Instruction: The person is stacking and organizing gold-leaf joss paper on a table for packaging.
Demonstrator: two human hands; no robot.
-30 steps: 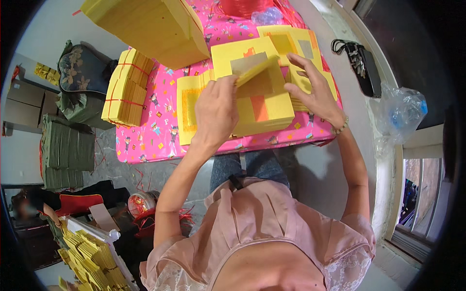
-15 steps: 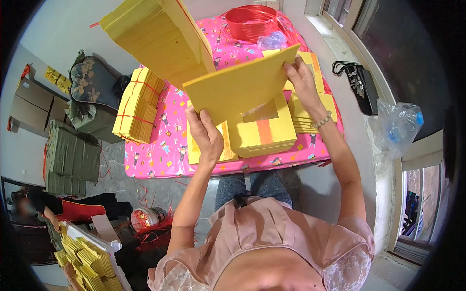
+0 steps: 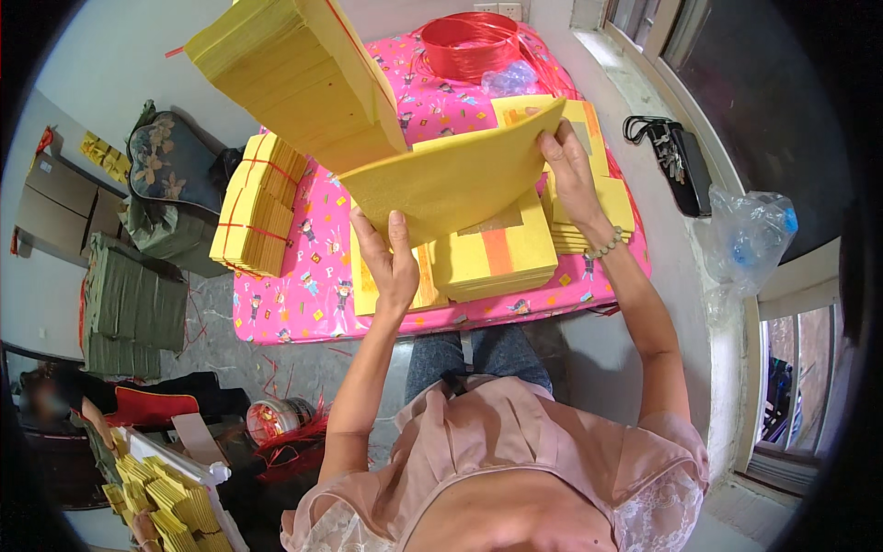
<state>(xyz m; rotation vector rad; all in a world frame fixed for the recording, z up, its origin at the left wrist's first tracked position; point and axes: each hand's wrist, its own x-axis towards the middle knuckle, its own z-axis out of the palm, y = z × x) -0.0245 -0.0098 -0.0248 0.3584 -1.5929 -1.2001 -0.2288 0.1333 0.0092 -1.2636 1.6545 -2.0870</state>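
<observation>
Both hands hold a wide yellow paper sheet or thin stack of sheets (image 3: 451,184) above the table; which of the two I cannot tell. My left hand (image 3: 391,262) is closed on its lower left corner, thumb up. At the right end, my right hand (image 3: 572,179) pinches the upper edge. The held paper bows in a curve. Beneath it lies a stack of yellow paper (image 3: 506,267) with an orange band and a metallic-looking patch, partly hidden. A smaller yellow stack (image 3: 602,207) sits by my right wrist, and another yellow pile (image 3: 366,293) lies beyond my left hand.
A tall yellow paper block (image 3: 294,92) rises at the table's back left. Red-tied yellow bundles (image 3: 253,207) stand on the pink tablecloth (image 3: 313,299). Behind is a red strapping coil (image 3: 471,46). Keys and a black pouch (image 3: 681,175) lie on the right sill. At lower left, another person's hand touches yellow bundles (image 3: 170,501).
The held yellow paper has gone from flat to bowed and sits slightly lower. Both hands keep their hold, and my left thumb now points more upward.
</observation>
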